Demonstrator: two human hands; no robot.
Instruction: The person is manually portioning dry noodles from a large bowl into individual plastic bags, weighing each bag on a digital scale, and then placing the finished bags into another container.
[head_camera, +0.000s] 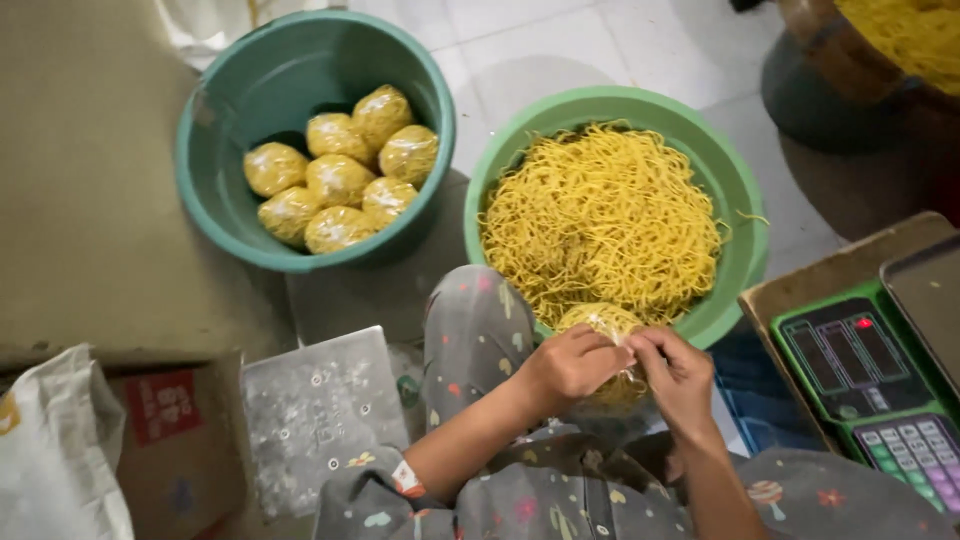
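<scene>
My left hand (568, 366) and my right hand (676, 374) both grip a clear plastic bag of yellow noodles (603, 322), fingers pinched at its top, over my lap. Just beyond it stands a light green basin (745, 250) heaped with loose yellow noodles (600, 220). Further left, a darker teal basin (215, 130) holds several filled and closed noodle bags (338, 178).
A green digital scale (870, 385) with a metal tray sits on a board at the right. A cardboard box (170, 440), a white sack (55, 450) and a metal plate (315, 410) lie at the lower left. Another container of noodles (900, 40) stands top right.
</scene>
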